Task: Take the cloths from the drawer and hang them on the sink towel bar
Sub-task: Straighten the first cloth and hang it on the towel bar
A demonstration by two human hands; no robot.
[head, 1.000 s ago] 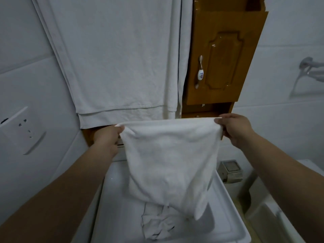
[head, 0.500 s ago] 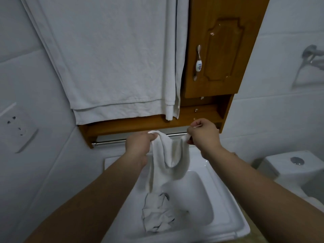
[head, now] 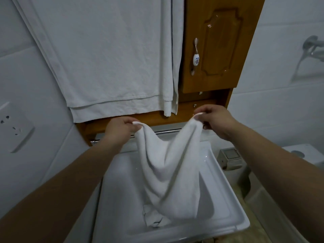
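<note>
A person's left hand (head: 121, 129) and right hand (head: 214, 121) each pinch one top corner of a soft white terry cloth (head: 172, 174), the grip of both pressed together on the fabric. The cloth's upper edge sags in a deep V between the two hands, running left to right, and its body hangs down in loose folds with its long axis pointing into the white rectangular ceramic sink (head: 226, 195). The lower end of the cloth reaches the basin near the front edge. A second, crumpled white cloth (head: 153, 219) lies in the basin at the front, partly covered by the hanging one. Just behind the raised corners runs the slim round chrome towel bar (head: 165, 131), horizontal under the brown wooden cabinet (head: 220, 48). Two large white towels (head: 105, 55) hang flat above the bar, one layered over the other. A white wall socket (head: 14, 128) sits at the left.
</note>
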